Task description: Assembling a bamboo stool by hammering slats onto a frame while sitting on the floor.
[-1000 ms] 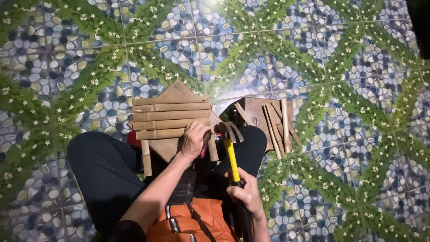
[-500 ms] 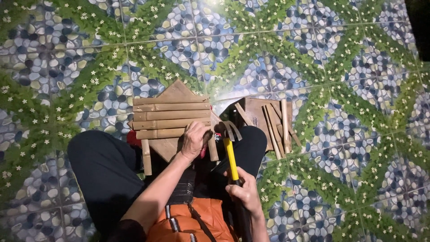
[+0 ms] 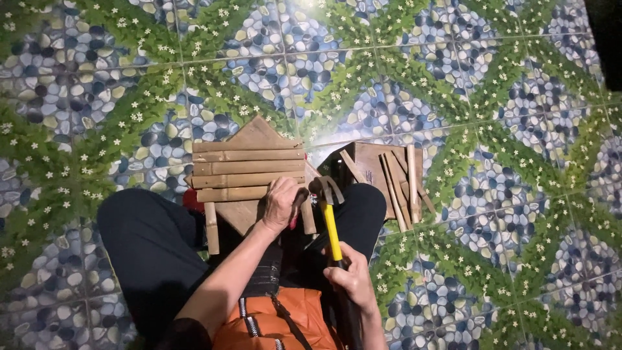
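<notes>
Two hands work at the near edge of the wooden slat panel (image 3: 249,170) — left hand (image 3: 282,204) pinched at its right corner, right hand (image 3: 353,279) clamped on the yellow-handled hammer (image 3: 329,217) — open tiled floor (image 3: 505,116) far and right.

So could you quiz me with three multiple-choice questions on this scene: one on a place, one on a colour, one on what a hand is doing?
1. Where do the loose sticks lie?
A. on a brown board right of the slat panel
B. in the person's lap
C. on top of the slat panel

2. What colour is the hammer shaft?
A. red
B. yellow
C. green

3. What is the right hand doing?
A. lying flat on the floor
B. hanging open in the air
C. gripping the hammer handle

Answers: 1 A, the sticks rest on the board beside the slat panel. 2 B, the shaft is bright yellow. 3 C, the fingers wrap the dark grip.
</notes>
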